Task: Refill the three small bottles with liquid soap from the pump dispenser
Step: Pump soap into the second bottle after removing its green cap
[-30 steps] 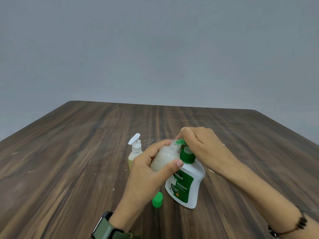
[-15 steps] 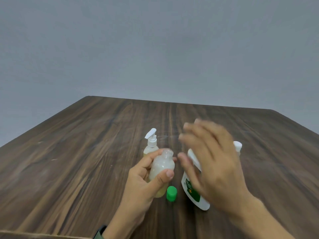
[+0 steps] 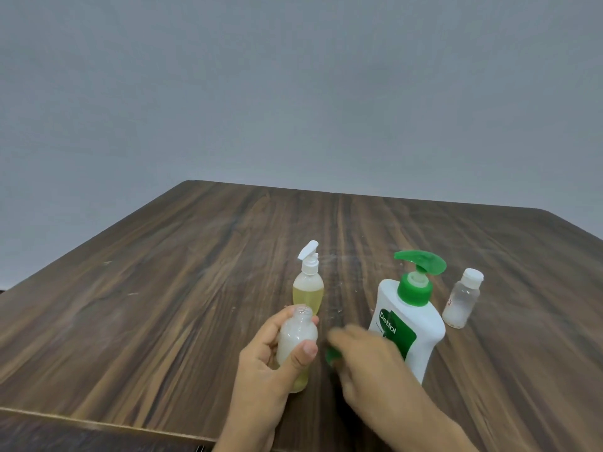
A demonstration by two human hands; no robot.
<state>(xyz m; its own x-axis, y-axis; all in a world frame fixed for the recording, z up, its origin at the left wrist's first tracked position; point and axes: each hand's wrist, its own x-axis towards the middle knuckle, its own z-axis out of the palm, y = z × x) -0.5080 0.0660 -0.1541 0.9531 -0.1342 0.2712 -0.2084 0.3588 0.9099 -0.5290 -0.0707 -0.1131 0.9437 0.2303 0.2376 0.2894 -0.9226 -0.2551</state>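
Observation:
My left hand (image 3: 264, 363) grips a small uncapped bottle (image 3: 296, 337) of whitish soap, held upright just above the table. My right hand (image 3: 368, 367) is blurred and low over the table, its fingertips on or over a green cap (image 3: 332, 355); whether it grips the cap is unclear. The white pump dispenser (image 3: 408, 324) with a green pump head stands right of my hands. A small bottle with a white pump and yellow liquid (image 3: 308, 290) stands behind the held one. A small clear bottle with a white cap (image 3: 461, 301) stands at the far right.
Everything sits on a dark wooden table (image 3: 163, 305) whose near edge runs just below my wrists. A plain grey wall rises behind the table's far edge.
My right hand left the pump head and dropped to the green cap on the table. My left hand drew the small bottle away from the nozzle and lowered it.

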